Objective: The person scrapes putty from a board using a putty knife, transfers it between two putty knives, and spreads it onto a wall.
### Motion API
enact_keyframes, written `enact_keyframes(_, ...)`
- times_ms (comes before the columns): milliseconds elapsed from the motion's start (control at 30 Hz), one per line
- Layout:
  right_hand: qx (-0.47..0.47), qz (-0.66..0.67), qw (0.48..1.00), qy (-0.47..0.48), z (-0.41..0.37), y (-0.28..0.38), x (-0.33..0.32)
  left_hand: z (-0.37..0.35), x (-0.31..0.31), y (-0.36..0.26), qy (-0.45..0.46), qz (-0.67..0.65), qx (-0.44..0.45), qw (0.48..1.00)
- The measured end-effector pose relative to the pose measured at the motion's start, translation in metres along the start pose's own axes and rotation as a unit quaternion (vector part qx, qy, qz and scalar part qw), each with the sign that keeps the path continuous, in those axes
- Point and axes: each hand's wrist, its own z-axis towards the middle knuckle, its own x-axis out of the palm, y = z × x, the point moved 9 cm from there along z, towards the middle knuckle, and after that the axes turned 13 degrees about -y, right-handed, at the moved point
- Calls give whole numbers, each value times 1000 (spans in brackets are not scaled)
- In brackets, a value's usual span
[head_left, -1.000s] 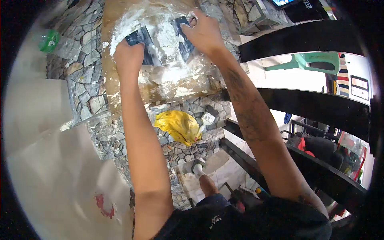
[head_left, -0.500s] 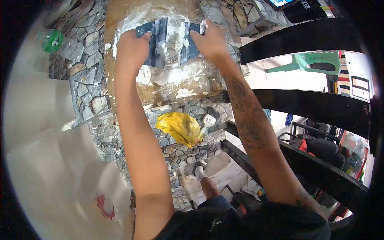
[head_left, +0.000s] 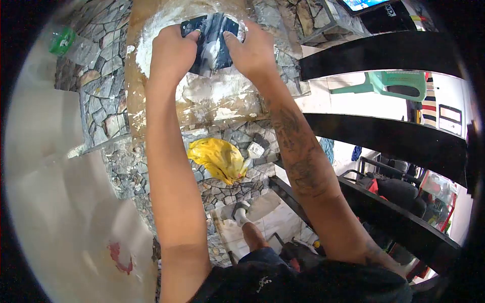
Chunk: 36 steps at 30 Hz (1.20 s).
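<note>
My left hand (head_left: 173, 53) is closed on a dark flat putty spreader (head_left: 194, 23), thumb on its face. Another dark spreader (head_left: 225, 59) is gripped in my right hand (head_left: 253, 50), with the thumb pressed on it too. The two blades meet or overlap in the middle, and a smear of white putty (head_left: 209, 49) lies on them. Both are held above a brown board (head_left: 135, 96) coated with patchy white paste (head_left: 202, 91). The fingers behind the blades are hidden.
A crumpled yellow plastic bag (head_left: 220, 159) and a small white block (head_left: 255, 150) lie on the stone-patterned step below. A clear bottle with a green label (head_left: 63, 41) is at left. Black stair treads (head_left: 384, 53) run along the right, with a green plastic chair (head_left: 399, 83) beyond.
The two spreaders have come together from a gap, my right hand moving left toward my left hand. The whole view has shifted slightly.
</note>
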Motion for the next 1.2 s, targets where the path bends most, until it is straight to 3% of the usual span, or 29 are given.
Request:
enact_keyframes(133, -66, 4, 996, -53, 3, 11, -8, 2, 2, 1, -9, -13, 7, 1000)
enact_keyframes(233, 1, 33, 999, 14, 2, 16, -6, 4, -4, 1, -57, 45, 26, 997)
enact_keyframes(333, -44, -58, 997, 18, 4, 12, -11, 1, 2, 14, -67, 38, -6, 997)
enact_keyframes(367, -81, -115, 989, -37, 4, 9, -19, -1, 5, 17, -67, 87, 5, 994)
enact_keyframes(467, -112, -49, 989, -79, 0, 23, -49, -6, 9, 33, -79, 50, -53, 994)
enact_keyframes(600, -4, -60, 997, 53, -35, 27, -35, -3, 11, 48, -107, -3, -73, 992)
enact_keyframes(700, -128, -28, 991, 32, -56, 47, -16, -6, 7, 42, -129, -44, -85, 987)
enact_keyframes(800, -76, -42, 996, 33, -51, 37, 7, -8, 5, 47, -145, -53, -89, 984)
enact_keyframes(900, -70, -50, 995, 55, -41, 30, 20, -7, 11, 79, -129, -100, -160, 974)
enact_keyframes(1033, -54, -86, 993, 61, -21, 9, 24, -15, -25, 18, -123, 38, -109, 986)
enact_keyframes(1133, -51, -133, 989, 30, -14, 4, -1, -13, -36, 18, -182, 19, -70, 981)
enact_keyframes(1200, -99, -68, 993, 16, -20, 18, -13, -11, -37, 32, -181, 26, -97, 978)
